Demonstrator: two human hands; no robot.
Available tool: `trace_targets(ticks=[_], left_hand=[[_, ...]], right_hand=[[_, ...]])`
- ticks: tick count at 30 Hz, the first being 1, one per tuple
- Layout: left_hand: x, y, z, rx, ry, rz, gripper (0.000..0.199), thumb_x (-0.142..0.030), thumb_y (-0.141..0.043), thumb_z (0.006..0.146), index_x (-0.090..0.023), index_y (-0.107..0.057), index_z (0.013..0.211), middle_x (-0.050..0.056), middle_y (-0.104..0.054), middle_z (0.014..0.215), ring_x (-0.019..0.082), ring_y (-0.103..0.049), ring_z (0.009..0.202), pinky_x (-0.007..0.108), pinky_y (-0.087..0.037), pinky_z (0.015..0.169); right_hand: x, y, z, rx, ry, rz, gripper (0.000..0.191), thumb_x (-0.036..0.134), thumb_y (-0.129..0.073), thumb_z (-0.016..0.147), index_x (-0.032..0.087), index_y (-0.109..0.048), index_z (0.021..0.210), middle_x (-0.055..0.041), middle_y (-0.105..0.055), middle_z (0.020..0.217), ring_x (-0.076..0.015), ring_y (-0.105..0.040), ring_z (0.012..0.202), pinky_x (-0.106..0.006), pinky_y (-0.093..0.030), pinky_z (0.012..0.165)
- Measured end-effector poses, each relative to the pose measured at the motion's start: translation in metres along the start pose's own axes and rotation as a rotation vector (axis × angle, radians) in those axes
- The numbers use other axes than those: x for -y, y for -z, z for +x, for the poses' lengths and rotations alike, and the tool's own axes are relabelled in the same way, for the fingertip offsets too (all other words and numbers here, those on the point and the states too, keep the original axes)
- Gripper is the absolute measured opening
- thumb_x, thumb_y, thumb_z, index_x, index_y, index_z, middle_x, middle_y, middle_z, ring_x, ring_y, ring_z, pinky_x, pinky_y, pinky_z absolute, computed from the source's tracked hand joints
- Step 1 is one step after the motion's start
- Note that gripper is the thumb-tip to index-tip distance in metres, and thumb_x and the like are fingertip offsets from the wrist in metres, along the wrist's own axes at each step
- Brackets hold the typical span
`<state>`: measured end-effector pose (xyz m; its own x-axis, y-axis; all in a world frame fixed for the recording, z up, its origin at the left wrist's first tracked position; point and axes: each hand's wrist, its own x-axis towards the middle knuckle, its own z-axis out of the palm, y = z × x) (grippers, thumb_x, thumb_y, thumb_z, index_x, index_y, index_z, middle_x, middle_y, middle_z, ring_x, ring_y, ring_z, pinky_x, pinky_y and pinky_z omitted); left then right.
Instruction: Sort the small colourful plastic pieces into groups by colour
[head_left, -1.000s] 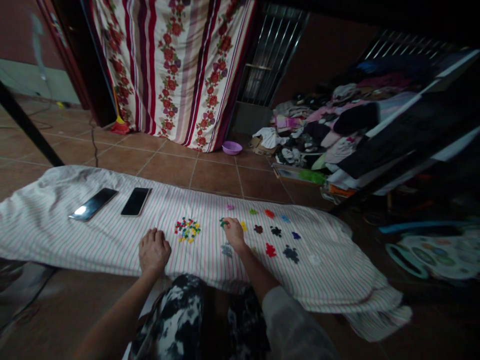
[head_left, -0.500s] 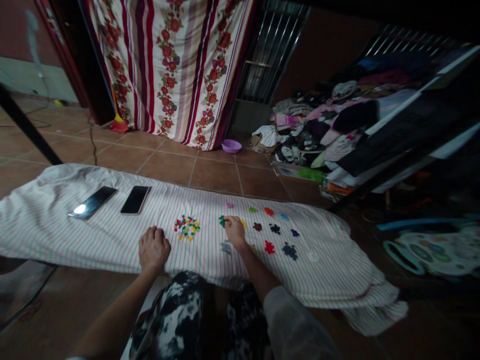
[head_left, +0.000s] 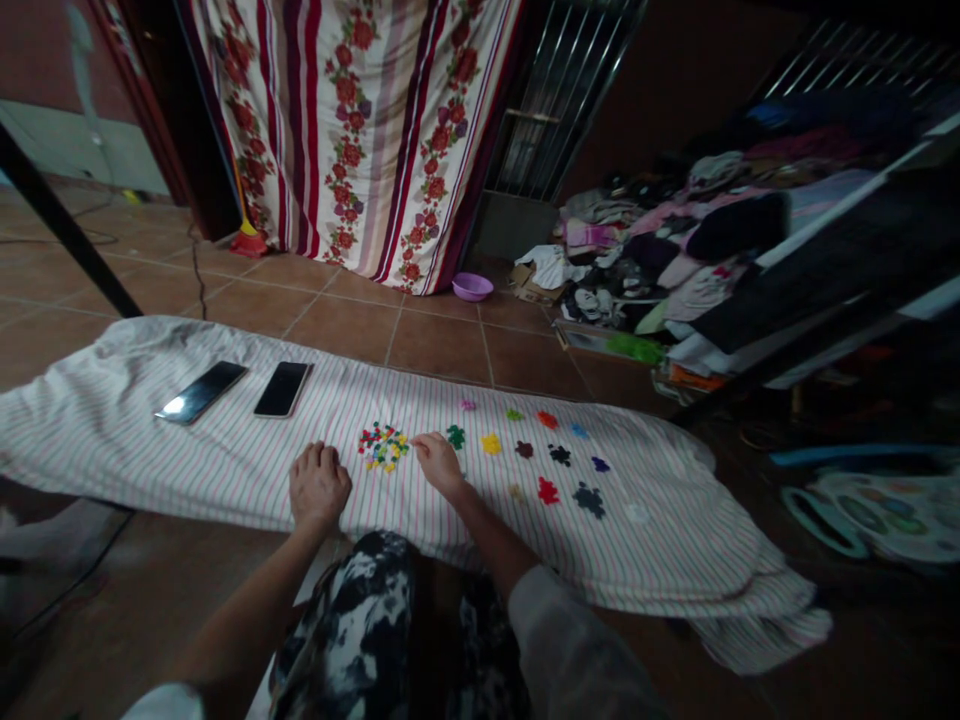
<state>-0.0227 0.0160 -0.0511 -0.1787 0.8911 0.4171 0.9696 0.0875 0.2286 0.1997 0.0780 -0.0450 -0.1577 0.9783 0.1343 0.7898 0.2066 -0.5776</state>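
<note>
Right hand (head_left: 437,462) was just off the mixed pile (head_left: 383,447), pile at its 9 o'clock. Thumb and index near together; couldn't tell if they gripped a bit. Green pile (head_left: 456,437) sat at that hand's 1 o'clock, yellow pile (head_left: 490,443) past it. Left hand (head_left: 320,487) lay open, palm down on cloth (head_left: 202,470), at mixed pile's 8 o'clock.

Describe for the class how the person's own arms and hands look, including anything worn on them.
The left hand and right hand are bare, with no gloves, cables or markings that I can make out. A plain, loose grey sleeve covers the right upper arm to about the elbow, leaving the forearm bare. On the left, only a pale sleeve edge shows.
</note>
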Motion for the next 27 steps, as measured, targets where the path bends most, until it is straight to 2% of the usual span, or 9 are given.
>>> trace_targets(ticks=[3, 8, 15, 20, 27], left_hand=[[0.0, -0.001, 0.0, -0.002, 0.005, -0.003, 0.027, -0.019, -0.046, 0.081, -0.015, -0.062, 0.103, 0.016, -0.06, 0.12, 0.029, -0.048, 0.119, 0.044, -0.036, 0.097], [0.0, -0.001, 0.0, 0.003, 0.005, -0.012, 0.026, -0.019, -0.044, 0.083, -0.013, -0.061, 0.102, 0.017, -0.059, 0.12, 0.029, -0.047, 0.119, 0.043, -0.036, 0.098], [-0.001, 0.001, 0.0, 0.001, 0.005, -0.011, 0.026, -0.019, -0.044, 0.082, -0.014, -0.06, 0.102, 0.017, -0.059, 0.12, 0.029, -0.048, 0.118, 0.042, -0.036, 0.098], [-0.001, 0.002, 0.0, 0.006, 0.015, -0.006, 0.026, -0.02, -0.043, 0.083, -0.014, -0.061, 0.101, 0.016, -0.06, 0.12, 0.029, -0.048, 0.118, 0.042, -0.036, 0.097], [-0.003, 0.006, 0.001, 0.011, 0.018, -0.007, 0.027, -0.019, -0.044, 0.083, -0.012, -0.061, 0.102, 0.017, -0.06, 0.12, 0.029, -0.05, 0.116, 0.042, -0.038, 0.096]], right_hand=[[0.008, -0.006, 0.0, 0.027, -0.012, -0.038, 0.034, 0.005, -0.048, 0.082, 0.024, -0.071, 0.1, -0.003, -0.067, 0.101, -0.0142, -0.06, 0.093, -0.024, -0.044, 0.086], [0.016, -0.007, 0.0, 0.06, -0.059, -0.104, 0.027, 0.012, -0.052, 0.084, 0.023, -0.068, 0.101, -0.0037, -0.064, 0.104, -0.0135, -0.06, 0.089, -0.023, -0.043, 0.083], [0.021, -0.008, 0.0, 0.069, -0.061, -0.185, 0.024, 0.014, -0.051, 0.086, 0.021, -0.066, 0.102, -0.006, -0.064, 0.104, -0.0162, -0.058, 0.098, -0.025, -0.041, 0.087], [0.023, -0.007, -0.004, 0.045, -0.055, -0.168, 0.024, 0.014, -0.05, 0.086, 0.02, -0.066, 0.102, -0.0068, -0.064, 0.104, -0.0166, -0.058, 0.098, -0.025, -0.041, 0.088], [0.016, -0.003, -0.004, -0.005, -0.1, -0.045, 0.022, 0.012, -0.051, 0.084, 0.021, -0.066, 0.097, -0.0041, -0.066, 0.095, -0.0147, -0.06, 0.087, -0.024, -0.043, 0.08]])
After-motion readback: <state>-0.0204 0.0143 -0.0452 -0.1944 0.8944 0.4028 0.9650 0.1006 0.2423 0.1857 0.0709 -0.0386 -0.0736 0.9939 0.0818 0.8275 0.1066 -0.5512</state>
